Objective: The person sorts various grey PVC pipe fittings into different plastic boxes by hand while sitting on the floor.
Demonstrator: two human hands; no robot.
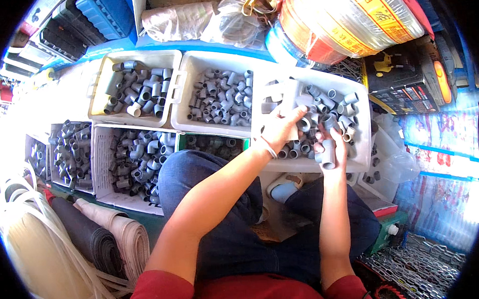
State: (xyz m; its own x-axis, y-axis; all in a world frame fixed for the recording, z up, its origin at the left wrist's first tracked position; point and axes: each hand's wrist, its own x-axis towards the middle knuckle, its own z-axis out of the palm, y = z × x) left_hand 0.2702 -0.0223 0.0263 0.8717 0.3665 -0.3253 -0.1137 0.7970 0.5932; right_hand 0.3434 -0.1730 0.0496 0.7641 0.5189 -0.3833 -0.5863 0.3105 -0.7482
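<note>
In front of me is a white plastic bin [363,155] of loose grey plastic pipe fittings [345,110], partly light-coloured and of mixed shapes. My right hand [337,146] is at the bin's near side, its fingers curled around a short grey pipe fitting [328,155]. Another grey fitting [328,122] shows just beyond those fingertips. Over the bin's left part reaches my left hand [281,127], with a pale band [269,148] at the wrist. A small pale piece [293,133] shows beside its palm; whether the hand grips it is unclear. Larger light-grey fittings [293,93] lie past its fingers.
Two more white bins [179,87] of grey fittings stand to the left, with open cartons [101,156] of elbows and tees nearer me. Coiled hose [354,17] overhangs the far right. Rolled sheets [89,234] lie at left, metal chains [416,266] at lower right. My knees flank the bin's near side.
</note>
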